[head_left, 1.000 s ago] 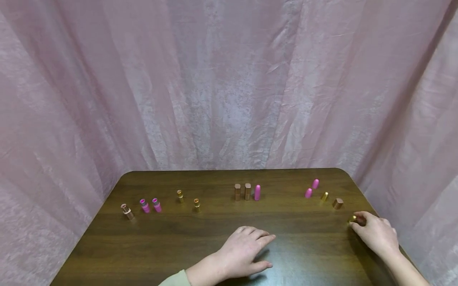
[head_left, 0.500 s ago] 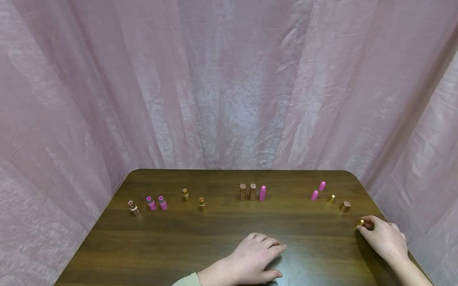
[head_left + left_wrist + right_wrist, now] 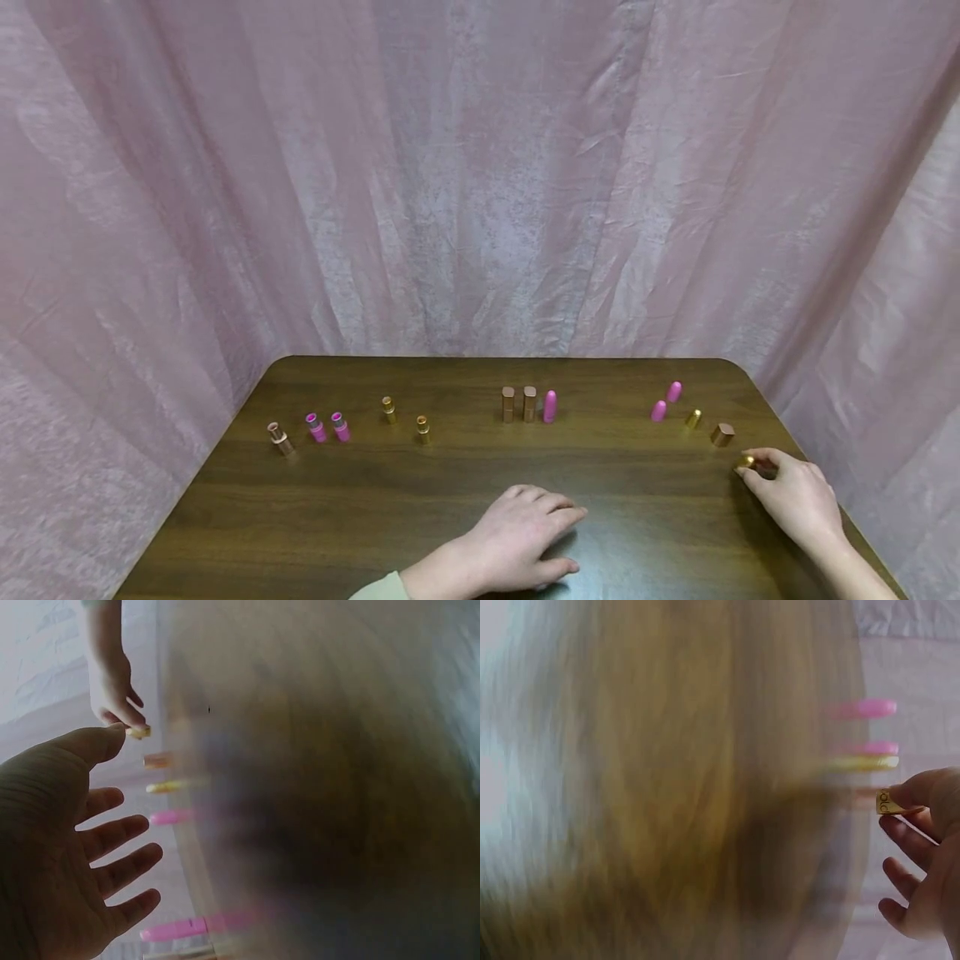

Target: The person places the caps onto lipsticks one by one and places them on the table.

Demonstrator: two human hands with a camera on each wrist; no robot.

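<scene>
Head view: the right hand [image 3: 797, 493] is near the right edge of the table [image 3: 360, 517], its grip pinched together on a gold cap [image 3: 745, 462]; the gold cap lies between thumb and finger, inward of that edge, and whether its bottom touches the tabletop cannot be told; the right wrist view shows dark lettering on it, with the remaining fingers loosely bent. Just beyond, toward the far right corner, stand a brown cap [image 3: 722, 434], then a second gold cap [image 3: 693, 418], then two pink caps [image 3: 658, 410], one of them nearer the far edge than the other.

The left hand [image 3: 525, 537] is over the table toward the middle of the near edge, its grip apart, thumb and fingers spread, the palm facing down; a green sleeve [image 3: 382, 587] covers the forearm behind it.

Near the middle of the far edge, two brown tubes [image 3: 507, 404] and a pink tube [image 3: 550, 407] stand in a row; toward the left edge stand two gold bases [image 3: 388, 409], two pink bases [image 3: 340, 426] side by side, and a brown base [image 3: 280, 437], the closest of these to that edge; a pink curtain [image 3: 480, 167] hangs behind the far edge; much of the table is blurred in both wrist views.
</scene>
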